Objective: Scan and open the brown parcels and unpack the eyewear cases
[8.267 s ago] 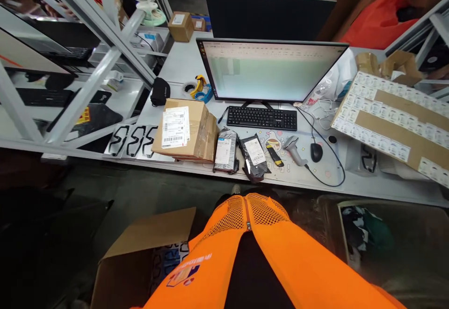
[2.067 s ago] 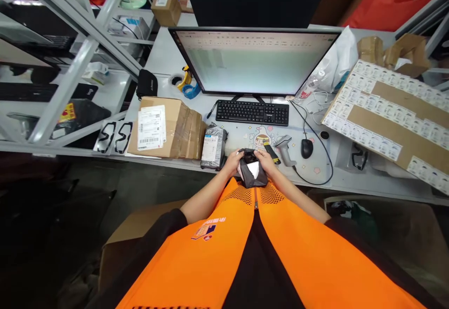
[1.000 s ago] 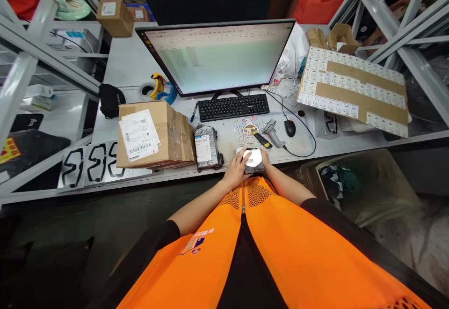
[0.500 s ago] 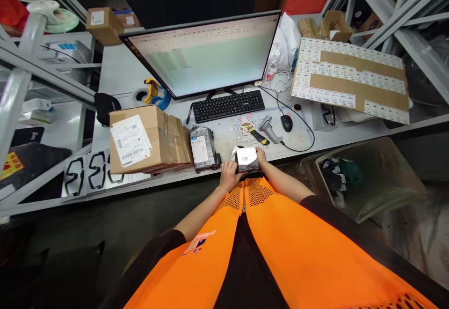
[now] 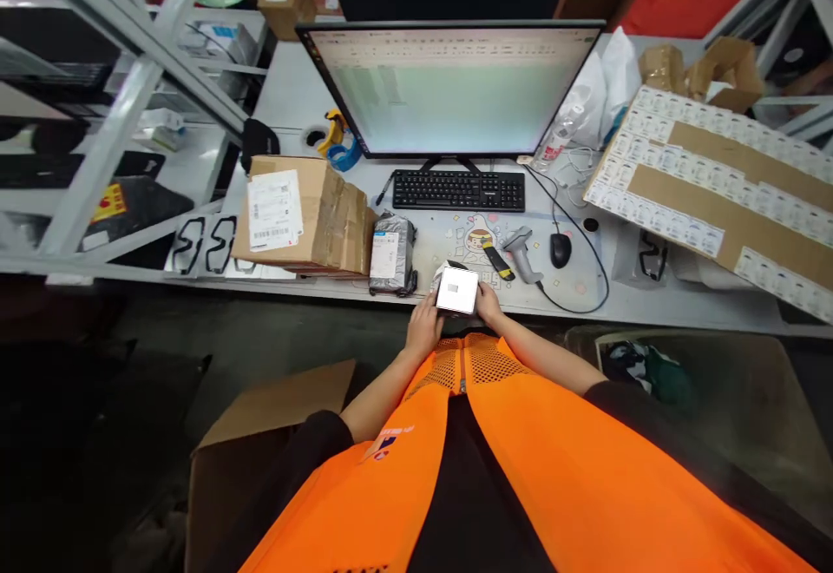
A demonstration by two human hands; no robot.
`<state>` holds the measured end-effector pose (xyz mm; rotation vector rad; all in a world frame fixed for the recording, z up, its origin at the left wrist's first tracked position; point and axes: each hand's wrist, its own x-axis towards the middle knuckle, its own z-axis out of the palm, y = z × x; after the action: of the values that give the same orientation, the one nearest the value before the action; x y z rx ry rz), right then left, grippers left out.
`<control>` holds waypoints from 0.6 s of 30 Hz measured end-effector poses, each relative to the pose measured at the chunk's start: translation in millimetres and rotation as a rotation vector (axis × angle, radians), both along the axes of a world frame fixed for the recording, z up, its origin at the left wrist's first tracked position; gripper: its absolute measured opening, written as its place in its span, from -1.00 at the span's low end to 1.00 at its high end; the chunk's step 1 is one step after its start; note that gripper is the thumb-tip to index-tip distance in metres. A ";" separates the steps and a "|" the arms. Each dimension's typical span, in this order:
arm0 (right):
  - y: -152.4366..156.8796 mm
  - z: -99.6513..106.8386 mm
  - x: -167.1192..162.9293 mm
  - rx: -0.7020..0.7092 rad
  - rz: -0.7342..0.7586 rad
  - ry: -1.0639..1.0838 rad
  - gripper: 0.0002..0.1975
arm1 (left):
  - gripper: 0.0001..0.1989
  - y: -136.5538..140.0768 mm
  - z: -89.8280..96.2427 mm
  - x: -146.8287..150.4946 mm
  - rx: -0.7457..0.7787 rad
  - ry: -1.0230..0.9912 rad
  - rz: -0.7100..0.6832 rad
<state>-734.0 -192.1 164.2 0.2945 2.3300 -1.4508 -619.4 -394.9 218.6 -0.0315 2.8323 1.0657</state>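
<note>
A small white box [image 5: 457, 290] with a grey mark on its top is held between my two hands at the desk's front edge. My left hand [image 5: 425, 324] grips its left side, fingers curled against it. On the opposite side my right hand [image 5: 488, 303] is closed around the box's edge. Some crumpled wrapping shows behind the box's upper left corner. Just beyond lie a yellow and black utility knife [image 5: 497, 259] and a grey barcode scanner [image 5: 522, 255]. To the left sits a grey plastic-wrapped parcel [image 5: 391, 253] with a white label.
A taped cardboard box [image 5: 312, 217] stands at the left. Behind are a keyboard [image 5: 459, 190] and a monitor [image 5: 455, 91]. A mouse [image 5: 560, 250] and a label-covered cardboard sheet [image 5: 722, 200] are at the right. Below left is an open carton [image 5: 273, 412]; a bin [image 5: 716, 373] stands lower right.
The view has turned, and the open carton at lower left has come into sight. The white box now shows its whole top face, with less of the dark wrapping visible around it.
</note>
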 end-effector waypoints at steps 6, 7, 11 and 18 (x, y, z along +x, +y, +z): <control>3.8 16.4 -11.2 0.028 0.099 0.002 -0.76 | -0.52 -21.1 79.1 0.6 0.005 0.005 0.071; 5.1 15.7 -13.0 0.028 0.119 0.001 -0.74 | -0.44 -18.4 93.6 -7.3 -0.012 0.098 0.056; 9.3 13.6 -15.9 0.048 0.195 0.010 -0.72 | 0.25 10.9 120.3 -58.5 -0.185 0.101 -0.304; 65.9 39.1 -15.7 0.170 0.267 0.162 -0.66 | 0.25 10.9 119.5 -102.1 -0.065 -0.066 -0.359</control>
<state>-749.7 -126.3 203.3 -0.0917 2.5118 -1.1907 -721.5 -384.1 338.1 0.4110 2.6718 0.8754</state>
